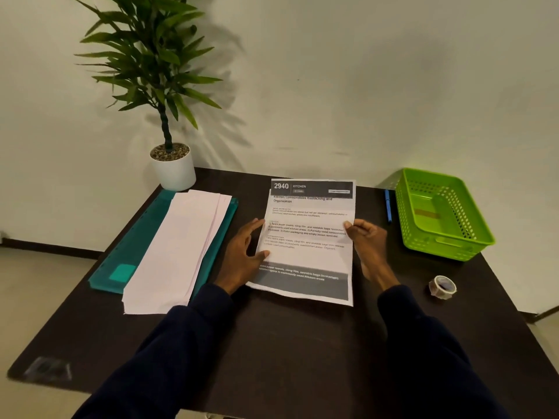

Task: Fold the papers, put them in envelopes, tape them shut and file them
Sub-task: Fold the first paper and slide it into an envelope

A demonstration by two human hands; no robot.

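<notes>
Found printed sheet [307, 237] held over the middle of the bench [272, 343] — left edge pinched by left hand [242, 258], right edge by right hand [367, 243], thumbs on the printed face, fingers [255, 225] closed on the edges. Noted envelope stack [178, 252] on teal folder [127, 255] at left; green basket [447, 252], blue pen [388, 205], tape roll [442, 287] at right.

A plain off-white wall [363, 71] fills the upper half of the frame, with soft leaf shadows right of a potted plant [157, 71] at upper left. A dark baseboard [45, 244] meets pale floor [36, 282] at left. A dark brown table [287, 343] spans the lower half under dim, warm light.
</notes>
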